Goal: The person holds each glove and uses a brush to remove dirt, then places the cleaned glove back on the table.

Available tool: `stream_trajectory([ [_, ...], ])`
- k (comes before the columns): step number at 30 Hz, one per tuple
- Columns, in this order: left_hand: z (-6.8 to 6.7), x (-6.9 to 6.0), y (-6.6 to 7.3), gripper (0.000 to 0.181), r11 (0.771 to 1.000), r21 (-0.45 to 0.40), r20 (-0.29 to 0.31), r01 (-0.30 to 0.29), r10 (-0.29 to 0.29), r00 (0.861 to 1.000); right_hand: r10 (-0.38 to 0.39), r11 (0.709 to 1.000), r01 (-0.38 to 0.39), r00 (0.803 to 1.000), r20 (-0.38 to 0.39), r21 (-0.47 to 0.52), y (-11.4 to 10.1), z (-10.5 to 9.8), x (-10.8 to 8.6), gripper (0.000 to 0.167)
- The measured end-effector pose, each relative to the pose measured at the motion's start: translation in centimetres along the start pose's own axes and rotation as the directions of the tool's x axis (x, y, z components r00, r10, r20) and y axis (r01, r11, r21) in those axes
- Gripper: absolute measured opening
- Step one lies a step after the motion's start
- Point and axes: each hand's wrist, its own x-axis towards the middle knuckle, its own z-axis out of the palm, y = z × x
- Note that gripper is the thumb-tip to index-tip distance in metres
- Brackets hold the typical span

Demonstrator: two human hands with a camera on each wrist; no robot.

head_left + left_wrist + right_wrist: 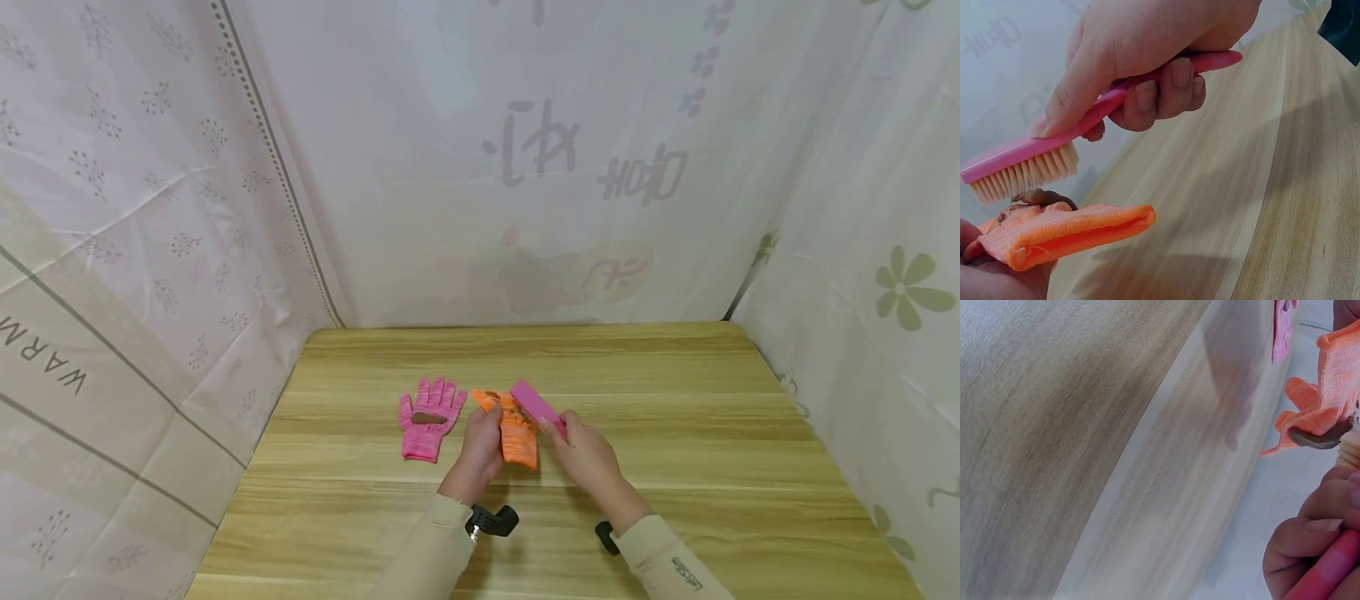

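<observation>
My left hand holds an orange knitted glove above the table, its cuff toward me. A dark brown, mud-like smear lies on the glove, with small crumbs near it. My right hand grips a pink brush by its handle, thumb along the back of the head. The pale bristles point down at the smear; in the right wrist view they seem to meet it. Left of my hands, a pink glove lies flat, fingers away from me, with a brown smear across its palm.
The wood-grain table extends on both sides of my hands. Printed fabric curtains hang behind it and along its left and right sides. Dark straps sit around my wrists, below the beige sleeves' cuffs.
</observation>
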Motion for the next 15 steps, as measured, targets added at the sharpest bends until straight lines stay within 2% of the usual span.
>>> stream_trajectory([
  [8, 0.23, 0.00, 0.08, 0.042, 1.000, -0.006, 0.011, -0.016, 0.016, 1.000, -0.006, 0.999, 0.004, 0.999, 0.040, 0.035, 0.11, 0.61, -0.06, 0.045],
  [15, -0.06, 0.01, 0.29, 0.043, 0.999, -0.031, -0.010, -0.013, 0.013, 1.000, -0.018, 0.998, 0.013, 0.997, 0.072, 0.066, 0.08, 0.74, -0.31, 0.042],
])
